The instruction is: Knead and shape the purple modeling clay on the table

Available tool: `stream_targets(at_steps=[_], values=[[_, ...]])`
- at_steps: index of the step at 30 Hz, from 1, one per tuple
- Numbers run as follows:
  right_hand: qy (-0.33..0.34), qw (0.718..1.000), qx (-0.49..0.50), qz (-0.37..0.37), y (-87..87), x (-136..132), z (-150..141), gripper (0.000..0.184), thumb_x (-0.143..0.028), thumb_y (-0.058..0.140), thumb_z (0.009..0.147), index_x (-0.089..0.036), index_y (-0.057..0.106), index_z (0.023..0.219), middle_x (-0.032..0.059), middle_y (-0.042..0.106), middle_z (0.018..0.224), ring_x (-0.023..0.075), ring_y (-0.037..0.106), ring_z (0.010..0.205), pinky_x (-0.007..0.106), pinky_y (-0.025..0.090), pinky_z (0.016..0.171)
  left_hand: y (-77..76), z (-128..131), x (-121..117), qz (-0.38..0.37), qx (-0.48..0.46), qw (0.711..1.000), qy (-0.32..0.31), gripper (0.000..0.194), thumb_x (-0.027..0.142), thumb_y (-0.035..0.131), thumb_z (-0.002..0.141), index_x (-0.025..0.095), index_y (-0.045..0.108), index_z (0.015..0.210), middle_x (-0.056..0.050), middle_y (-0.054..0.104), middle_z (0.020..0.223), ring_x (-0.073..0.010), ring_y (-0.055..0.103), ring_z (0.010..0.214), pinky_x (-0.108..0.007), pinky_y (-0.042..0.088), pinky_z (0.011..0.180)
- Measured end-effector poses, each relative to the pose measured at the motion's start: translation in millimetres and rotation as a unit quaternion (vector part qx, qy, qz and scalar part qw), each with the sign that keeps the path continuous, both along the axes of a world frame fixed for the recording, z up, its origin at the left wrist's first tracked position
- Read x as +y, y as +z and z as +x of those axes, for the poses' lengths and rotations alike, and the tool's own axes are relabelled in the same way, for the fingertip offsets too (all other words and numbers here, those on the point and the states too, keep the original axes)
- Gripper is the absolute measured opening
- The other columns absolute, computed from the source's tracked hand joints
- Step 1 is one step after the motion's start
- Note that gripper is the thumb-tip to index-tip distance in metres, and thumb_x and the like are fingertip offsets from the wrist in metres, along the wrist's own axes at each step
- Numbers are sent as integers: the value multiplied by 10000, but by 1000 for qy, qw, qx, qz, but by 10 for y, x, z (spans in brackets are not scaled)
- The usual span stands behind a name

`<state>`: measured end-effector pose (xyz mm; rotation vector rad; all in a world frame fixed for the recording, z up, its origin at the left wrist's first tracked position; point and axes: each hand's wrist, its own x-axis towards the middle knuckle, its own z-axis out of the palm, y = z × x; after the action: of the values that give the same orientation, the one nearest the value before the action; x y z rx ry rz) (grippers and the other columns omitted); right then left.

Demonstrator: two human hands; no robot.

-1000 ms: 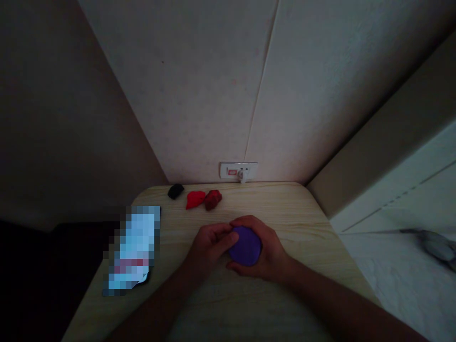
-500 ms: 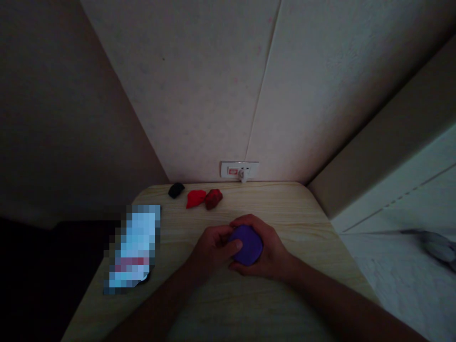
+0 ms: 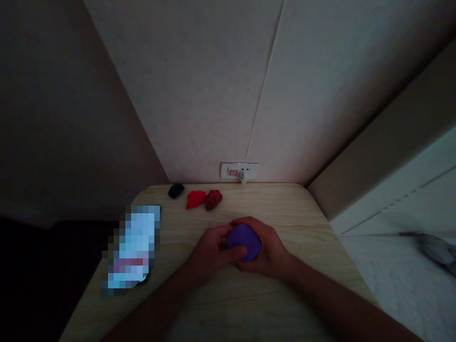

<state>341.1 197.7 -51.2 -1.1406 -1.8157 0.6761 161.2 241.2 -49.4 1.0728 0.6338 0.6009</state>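
A flattened, rounded purple lump of what looks like modelling clay (image 3: 245,240) is held between both hands over the middle of the tabletop. My left hand (image 3: 215,247) grips its left side, the thumb lying across its face and the fingers curled at its edge. Around the right side and back of the lump wraps my right hand (image 3: 272,247). The fingers behind and beneath the lump are partly hidden. Farther back on the table lie a bright red lump (image 3: 195,199), a dark red crumpled lump (image 3: 213,199) touching or nearly touching it, and a small black lump (image 3: 176,191).
A lit phone-like screen (image 3: 133,244), blurred out, lies at the left of the pale wooden table (image 3: 278,199). Behind the table, a wall socket (image 3: 228,170) holds a white plug (image 3: 242,176). A quilted white surface (image 3: 388,270) is at right.
The left thumb has slid right and slightly down across the purple clay. The clay has shifted slightly left and its outline looks less round. Both hands keep hold of it.
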Motion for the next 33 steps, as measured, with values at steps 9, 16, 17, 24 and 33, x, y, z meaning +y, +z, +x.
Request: stream_targets(at_steps=[9, 16, 17, 24, 33], values=[[-23, 1000, 11, 13, 19, -26, -51, 643, -346, 862, 680, -256, 558, 1240, 75, 693, 1135, 243, 693, 991, 361, 569, 886, -12, 21, 1, -5, 7, 1000, 28, 349, 350, 871, 674, 135, 747, 918, -32, 737, 804, -165, 669, 701, -250, 522, 671], [-15, 998, -13, 64, 60, -12, 6, 821, -398, 850, 725, -229, 466, 1432, 147, 634, 1281, 296, 644, 1124, 424, 549, 956, -56, 61, 16, -39, -26, 986, 157, 348, 422, 805, 764, 122, 724, 921, -43, 715, 835, -166, 658, 763, -279, 541, 738], [-3, 997, -12, 75, 84, -9, 14, 763, -372, 819, 761, -226, 482, 1429, 142, 648, 1248, 287, 650, 1091, 423, 556, 931, -55, 67, 14, -50, -33, 982, 179, 350, 427, 799, 771, 125, 716, 930, -42, 712, 851, -167, 660, 782, -284, 549, 749], [16, 992, 117, 34, 103, 23, -2, 201, -244, 688, 920, -236, 737, 1114, 73, 710, 904, 196, 678, 815, 345, 573, 735, -35, 40, -33, -58, -50, 988, 136, 327, 426, 746, 807, 175, 555, 892, 17, 646, 715, -164, 652, 531, -276, 542, 468], [31, 986, 158, -36, 54, 25, 0, 597, -422, 816, 811, -283, 613, 1355, 95, 650, 1155, 195, 665, 893, 344, 591, 786, -39, 7, -31, -31, -13, 995, 93, 343, 428, 753, 794, 183, 542, 907, 36, 607, 648, -138, 613, 448, -215, 465, 355]])
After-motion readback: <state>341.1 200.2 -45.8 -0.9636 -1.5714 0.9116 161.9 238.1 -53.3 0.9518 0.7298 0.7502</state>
